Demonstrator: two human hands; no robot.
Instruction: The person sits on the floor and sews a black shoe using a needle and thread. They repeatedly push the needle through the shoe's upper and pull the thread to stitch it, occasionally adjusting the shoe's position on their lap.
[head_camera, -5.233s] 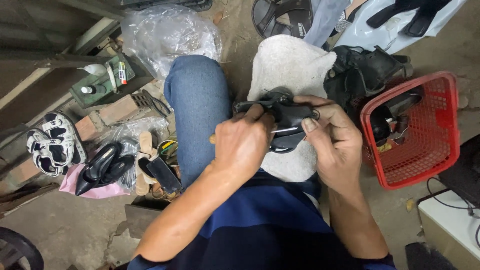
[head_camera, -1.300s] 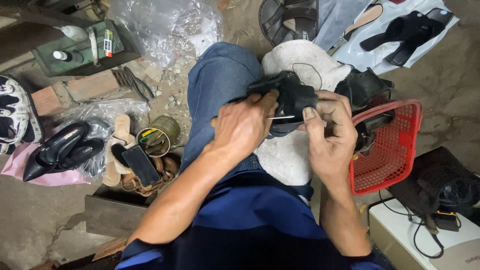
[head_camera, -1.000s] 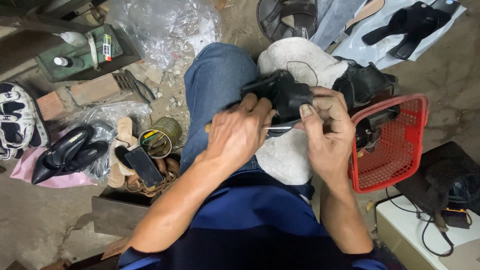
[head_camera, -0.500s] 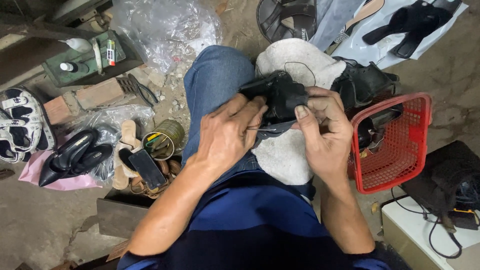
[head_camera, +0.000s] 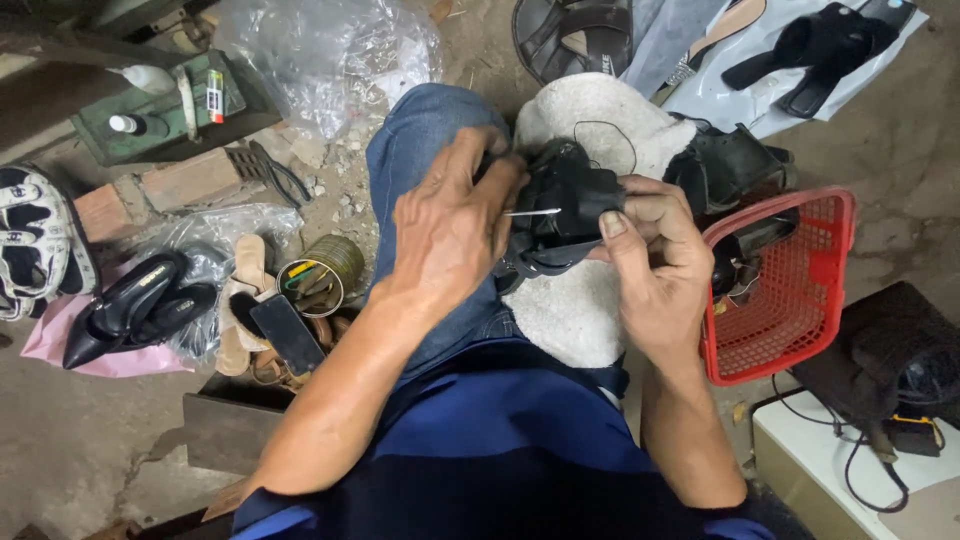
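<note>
A black sandal (head_camera: 565, 205) rests over my lap on a pale fuzzy cloth (head_camera: 590, 120). My left hand (head_camera: 450, 225) holds a thin metal needle (head_camera: 532, 212) by its near end, its tip pointing into the sandal's strap. My right hand (head_camera: 650, 260) grips the sandal from the right, thumb pressed along its side. Both hands meet at the sandal above my blue jeans (head_camera: 415, 150).
A red plastic basket (head_camera: 790, 300) with dark items stands to the right. Black heels (head_camera: 135, 305) on a pink bag, a round tin (head_camera: 320, 280), a brick (head_camera: 160, 185), clear plastic (head_camera: 320, 55) and more black sandals (head_camera: 800, 55) lie around on the concrete floor.
My left hand has slid from gripping the sandal to pinching the needle, which now shows between the hands. The sandal has turned slightly in my right hand.
</note>
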